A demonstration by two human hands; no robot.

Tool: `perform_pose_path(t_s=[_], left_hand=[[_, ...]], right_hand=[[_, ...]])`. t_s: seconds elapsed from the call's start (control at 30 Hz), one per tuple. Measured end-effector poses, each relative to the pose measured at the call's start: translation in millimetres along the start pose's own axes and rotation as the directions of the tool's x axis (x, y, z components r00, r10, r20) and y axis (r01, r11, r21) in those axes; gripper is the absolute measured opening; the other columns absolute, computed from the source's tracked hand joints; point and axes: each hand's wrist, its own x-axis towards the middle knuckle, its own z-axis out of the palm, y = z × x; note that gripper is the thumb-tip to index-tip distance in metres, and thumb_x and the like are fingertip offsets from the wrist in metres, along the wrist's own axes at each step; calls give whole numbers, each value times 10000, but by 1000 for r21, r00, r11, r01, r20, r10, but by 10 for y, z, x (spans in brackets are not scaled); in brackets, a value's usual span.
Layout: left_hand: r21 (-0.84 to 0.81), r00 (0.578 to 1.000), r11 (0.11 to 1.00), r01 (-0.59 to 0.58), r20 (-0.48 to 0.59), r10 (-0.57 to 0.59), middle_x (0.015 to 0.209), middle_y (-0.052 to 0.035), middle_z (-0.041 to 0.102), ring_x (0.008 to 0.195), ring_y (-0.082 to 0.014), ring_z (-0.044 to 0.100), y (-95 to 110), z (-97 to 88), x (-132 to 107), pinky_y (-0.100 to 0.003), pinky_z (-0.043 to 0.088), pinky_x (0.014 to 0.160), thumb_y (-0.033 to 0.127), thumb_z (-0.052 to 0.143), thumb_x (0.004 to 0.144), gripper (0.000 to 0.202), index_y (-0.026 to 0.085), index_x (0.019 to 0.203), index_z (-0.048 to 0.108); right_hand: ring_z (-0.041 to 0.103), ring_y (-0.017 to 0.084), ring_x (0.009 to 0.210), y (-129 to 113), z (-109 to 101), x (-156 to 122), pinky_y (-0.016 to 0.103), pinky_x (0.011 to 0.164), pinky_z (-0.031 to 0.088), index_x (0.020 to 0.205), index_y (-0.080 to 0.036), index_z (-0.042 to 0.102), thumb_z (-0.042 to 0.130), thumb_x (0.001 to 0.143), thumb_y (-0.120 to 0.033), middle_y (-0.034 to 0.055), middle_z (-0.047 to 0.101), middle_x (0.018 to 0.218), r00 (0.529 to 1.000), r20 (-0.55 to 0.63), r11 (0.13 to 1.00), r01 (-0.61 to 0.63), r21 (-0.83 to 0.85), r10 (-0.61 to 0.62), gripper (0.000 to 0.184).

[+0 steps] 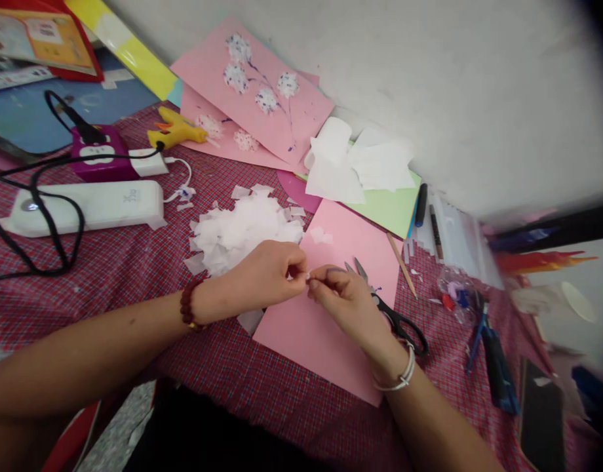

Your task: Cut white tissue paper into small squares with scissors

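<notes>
My left hand and my right hand meet fingertip to fingertip above a pink sheet. Pinched between them is a tiny bit of white paper, mostly hidden by the fingers. Both hands are closed. Left of them lies a heap of torn white paper pieces, partly covered by my left hand. Black-handled scissors rest on the pink sheet, partly behind my right hand, blades apart. A few white scraps lie on the sheet's upper part.
Pink cards with white puffy flowers lean at the back. A yellow glue gun and a white power bank with black cables sit left. White paper sheets, a pencil and a blue utility knife are to the right.
</notes>
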Motion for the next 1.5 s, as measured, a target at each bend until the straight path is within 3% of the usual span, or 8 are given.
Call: perform_pose_path(t_s=[0.23,0.43,0.53,0.77,0.97,1.1,1.3,1.5], left_hand=[[161,996,983,-89,-7,91,609,10,539,569,-93,438,40,6,-9,-230,311,551,117,503,734,148,141,610,581],[243,982,953,-181,-8,188,664,-13,570,659,-123,488,52,46,-35,-246,365,621,93,469,758,169,145,632,568],[153,990,979,-134,-30,141,645,0,563,622,-105,479,66,40,-34,-234,355,595,98,494,740,141,145,630,570],[-131,993,984,118,15,-117,584,33,561,559,-86,488,98,-33,-12,-205,356,537,161,539,745,101,153,663,597],[-56,1000,998,18,19,-17,658,19,601,597,-97,525,109,-31,-50,-216,383,570,173,556,741,61,152,768,606],[108,998,992,-59,33,56,628,5,586,575,-99,485,100,0,-41,-228,340,563,168,515,755,108,145,703,607],[174,993,978,-119,37,115,580,7,554,560,-96,445,52,23,-36,-233,302,560,144,481,754,169,141,616,578],[4,1000,1000,8,22,-8,551,20,562,537,-87,450,46,3,-22,-221,297,525,160,504,725,167,135,614,626]], right_hand=[[501,139,589,11,-23,14,289,572,396,657,-206,616,569,809,-302,-14,580,623,995,33,992,-100,80,98,186],[483,129,555,32,-9,16,282,542,374,609,-208,594,558,784,-258,-22,567,596,996,7,993,-93,68,93,186],[485,127,564,47,-12,9,279,550,376,611,-213,592,566,767,-237,-30,559,601,997,-10,992,-72,99,73,160],[509,134,566,77,-35,12,290,561,399,641,-220,631,613,779,-294,-25,600,588,994,-1,980,-108,166,110,157],[471,119,533,74,-39,27,282,535,372,628,-222,600,601,791,-273,-43,554,557,995,-18,981,-94,167,99,171],[480,128,552,64,-49,26,289,544,377,634,-215,597,594,805,-287,-33,557,583,996,-7,987,-83,134,85,186],[470,130,561,57,-46,18,288,550,369,624,-219,564,567,802,-295,-33,541,589,996,18,992,-93,89,91,193],[447,121,552,61,-49,21,272,539,351,634,-213,571,554,797,-269,-41,523,587,996,14,992,-87,91,86,173]])
